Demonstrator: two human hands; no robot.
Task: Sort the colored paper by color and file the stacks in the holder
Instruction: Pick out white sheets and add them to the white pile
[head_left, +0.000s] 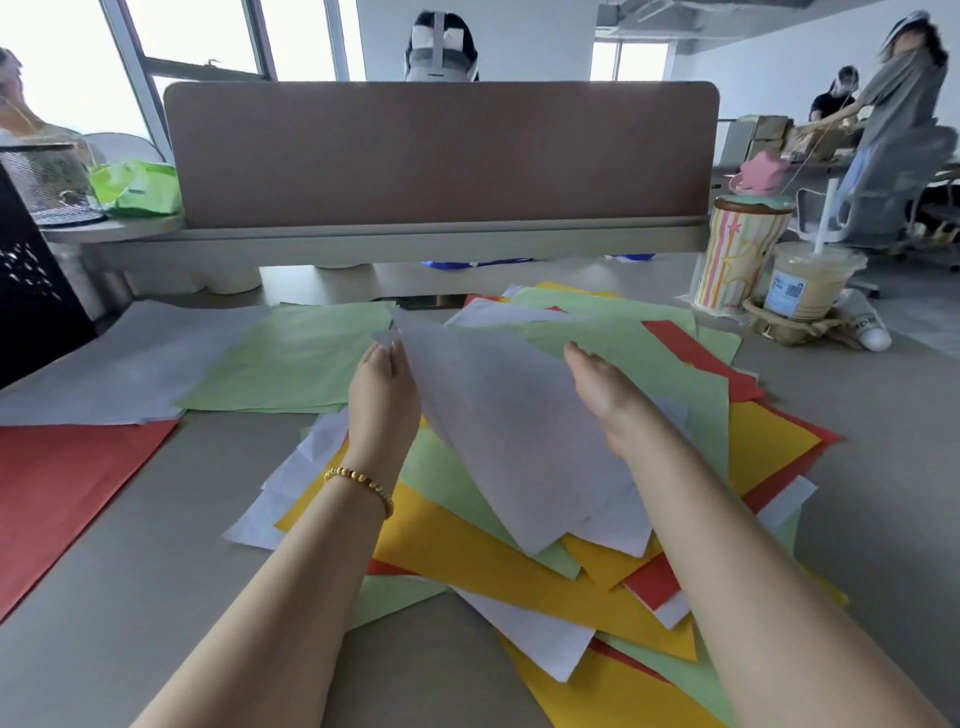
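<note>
A mixed pile (524, 566) of yellow, green, red and pale lilac sheets covers the desk in front of me. My left hand (383, 395) pinches the far corner of a pale lilac sheet (498, 431) and lifts it above the pile. My right hand (605, 389) rests against that sheet's right side, its fingers hidden behind the paper. Sorted sheets lie to the left: a lilac stack (104, 364), a green stack (296, 358) and a red stack (67, 483). The black holder (31, 291) stands at the far left edge.
A brown desk divider (441, 150) closes off the back. A striped tumbler (737, 254) and an iced drink with a straw (810, 280) stand at the back right. A mesh basket (47, 176) and a green packet (137, 187) sit back left. People are behind and to the right.
</note>
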